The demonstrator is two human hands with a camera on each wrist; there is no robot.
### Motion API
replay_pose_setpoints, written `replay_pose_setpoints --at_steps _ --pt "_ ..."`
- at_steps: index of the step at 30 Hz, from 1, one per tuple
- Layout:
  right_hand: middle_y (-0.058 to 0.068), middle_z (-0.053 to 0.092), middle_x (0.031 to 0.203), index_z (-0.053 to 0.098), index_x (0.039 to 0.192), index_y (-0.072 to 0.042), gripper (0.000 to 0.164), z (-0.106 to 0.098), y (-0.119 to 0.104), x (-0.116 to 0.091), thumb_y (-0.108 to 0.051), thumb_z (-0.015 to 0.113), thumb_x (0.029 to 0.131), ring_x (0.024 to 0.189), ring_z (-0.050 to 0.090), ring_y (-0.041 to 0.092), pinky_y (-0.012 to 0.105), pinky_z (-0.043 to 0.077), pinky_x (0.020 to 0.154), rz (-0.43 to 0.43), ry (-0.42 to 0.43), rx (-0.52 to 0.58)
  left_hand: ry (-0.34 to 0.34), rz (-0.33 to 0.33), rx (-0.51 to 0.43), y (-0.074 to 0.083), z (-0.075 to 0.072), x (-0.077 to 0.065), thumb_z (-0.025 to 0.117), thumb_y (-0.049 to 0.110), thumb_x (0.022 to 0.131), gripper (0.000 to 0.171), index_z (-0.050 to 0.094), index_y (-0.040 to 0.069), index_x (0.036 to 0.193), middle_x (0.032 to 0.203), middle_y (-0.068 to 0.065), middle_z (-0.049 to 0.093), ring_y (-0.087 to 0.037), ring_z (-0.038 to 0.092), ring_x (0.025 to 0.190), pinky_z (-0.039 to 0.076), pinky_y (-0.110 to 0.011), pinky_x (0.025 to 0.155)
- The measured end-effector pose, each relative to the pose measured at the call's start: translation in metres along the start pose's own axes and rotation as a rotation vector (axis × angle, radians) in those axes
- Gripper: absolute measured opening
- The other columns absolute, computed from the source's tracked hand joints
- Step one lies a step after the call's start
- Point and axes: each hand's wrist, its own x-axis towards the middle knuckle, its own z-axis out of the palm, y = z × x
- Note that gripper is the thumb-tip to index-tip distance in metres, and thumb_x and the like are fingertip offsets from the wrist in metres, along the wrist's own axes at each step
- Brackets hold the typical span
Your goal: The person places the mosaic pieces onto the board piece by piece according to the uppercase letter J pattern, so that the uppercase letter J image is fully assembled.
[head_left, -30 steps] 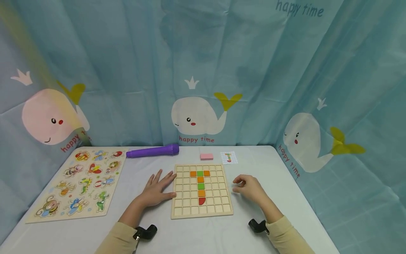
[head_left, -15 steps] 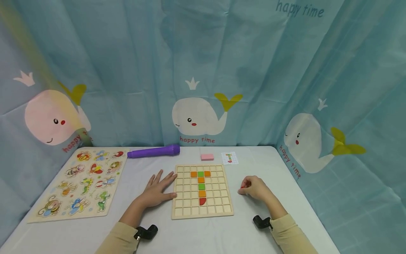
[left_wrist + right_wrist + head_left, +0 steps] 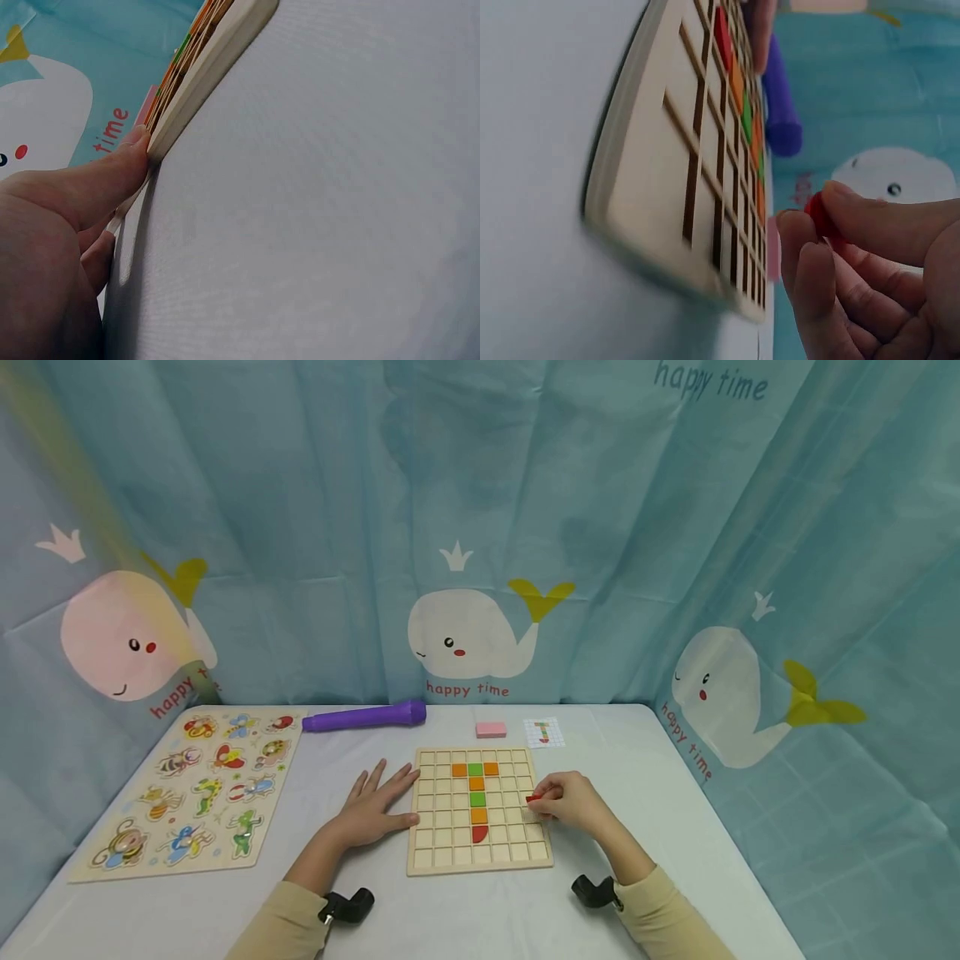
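A wooden grid board (image 3: 442, 857) lies mid-table, with orange and green square tiles in a T shape and a red quarter-round tile (image 3: 480, 834) at the bottom of its stem. My left hand (image 3: 365, 810) lies spread at the board's left side, thumb and a fingertip touching its edge. Over the board's right edge, my right hand (image 3: 573, 801) pinches a small red tile (image 3: 821, 216) between thumb and index finger. The fingers hide most of that tile, so its full shape cannot be seen.
A small pattern card (image 3: 543, 732) and a pink block (image 3: 491, 729) lie behind the board. A purple microphone-shaped stick (image 3: 363, 717) lies at the back left. An insect puzzle board (image 3: 187, 793) covers the table's left side. A blue curtain (image 3: 337, 527) surrounds the table.
My right hand first drew back a little to the right, the red tile showing in its fingers, then came left over the board's right edge. The left hand has stayed in place.
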Motion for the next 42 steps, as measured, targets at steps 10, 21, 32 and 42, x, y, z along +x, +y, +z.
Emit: replay_pose_setpoints --at_steps 10,21,32,42 --pt "-0.008 0.064 0.076 0.070 0.083 -0.022 0.013 0.035 -0.025 0.003 -0.031 0.078 0.090 0.069 0.056 0.012 0.025 0.049 0.060 -0.111 -0.083 -0.064 0.000 0.013 0.009 0.001 0.001 0.000 0.066 0.057 0.091 0.083 0.036 0.019 0.159 0.168 -0.007 0.025 -0.044 -0.003 0.155 -0.007 -0.064 0.122" --pt "-0.013 0.066 0.072 0.074 0.082 -0.023 0.011 0.078 -0.049 0.012 -0.030 0.078 0.090 0.066 0.058 0.004 0.021 0.050 0.061 -0.202 -0.165 -0.107 -0.016 -0.006 0.015 0.000 0.000 0.000 0.066 0.057 0.091 0.083 0.034 0.022 0.159 0.168 -0.004 0.024 -0.042 -0.004 0.156 -0.008 -0.062 0.123" --pt "-0.012 0.061 0.065 0.076 0.080 -0.025 0.010 0.090 -0.055 0.012 -0.027 0.080 0.088 0.063 0.051 0.005 0.021 0.043 0.056 -0.158 -0.171 -0.218 -0.017 -0.012 0.004 0.000 -0.001 -0.001 0.066 0.057 0.091 0.083 0.034 0.021 0.159 0.168 -0.006 0.024 -0.043 -0.004 0.156 -0.008 -0.064 0.122" --pt "-0.010 0.059 0.074 0.072 0.085 -0.024 0.008 0.070 -0.049 0.004 -0.025 0.080 0.088 0.066 0.052 0.006 0.022 0.044 0.057 -0.179 -0.100 -0.189 -0.005 -0.014 -0.015 0.000 0.001 -0.005 0.067 0.055 0.091 0.082 0.036 0.020 0.158 0.168 -0.006 0.026 -0.043 -0.003 0.156 -0.008 -0.063 0.122"
